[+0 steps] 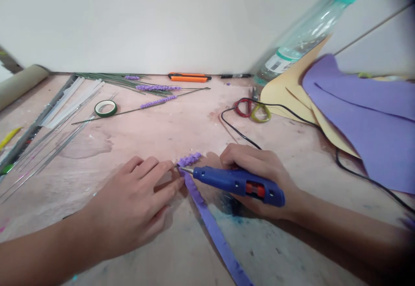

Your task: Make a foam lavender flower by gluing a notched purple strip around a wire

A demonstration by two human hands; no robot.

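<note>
In my right hand [259, 165] is a blue hot glue gun [223, 180], its metal nozzle pointing left. The nozzle tip meets the upper end of a long purple paper strip [210, 225], which runs down to the front edge of the view. My left hand [142, 195] pinches the work at that same end with its fingertips. A purple ruffled flower spike [190, 159] sticks out just beyond the fingers, and the stem under them is mostly hidden.
Farther back lie finished purple flower stems [158, 101], a green tape roll [105, 108], clear glue sticks [69, 100], an orange cutter [189, 77] and scissors [253, 109]. A plastic bottle [285, 57] leans by purple sheets [363, 113]. A black cord [240, 132] crosses the right side.
</note>
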